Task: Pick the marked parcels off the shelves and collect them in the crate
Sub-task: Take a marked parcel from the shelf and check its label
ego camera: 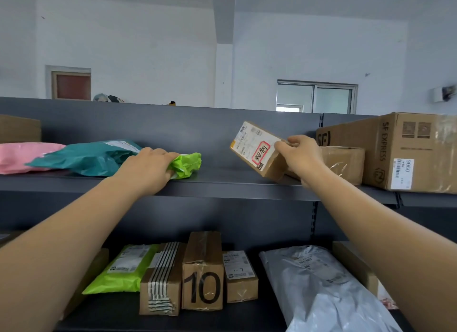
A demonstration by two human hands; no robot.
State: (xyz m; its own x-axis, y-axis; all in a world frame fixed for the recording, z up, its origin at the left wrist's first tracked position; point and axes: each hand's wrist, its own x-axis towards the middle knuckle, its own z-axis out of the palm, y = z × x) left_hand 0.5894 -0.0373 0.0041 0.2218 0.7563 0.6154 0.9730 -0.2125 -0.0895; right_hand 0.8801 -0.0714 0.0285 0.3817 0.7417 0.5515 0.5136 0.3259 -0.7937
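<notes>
My right hand [300,156] grips a small cardboard parcel [257,148] and holds it tilted above the upper shelf [222,185]. Its white label carries a red hand-drawn box with red characters. My left hand [148,168] rests on a bright green plastic mailer [188,164] lying on the same shelf, fingers closed over its near end. A teal mailer [86,158] lies right beside the green one, partly under my wrist. No crate is in view.
On the upper shelf lie a pink mailer [22,156] at the left, a taped brown box [343,163] and a large SF Express carton [415,151] at the right. The lower shelf holds a green mailer [123,269], several cardboard boxes [202,272] and a grey bag [319,287].
</notes>
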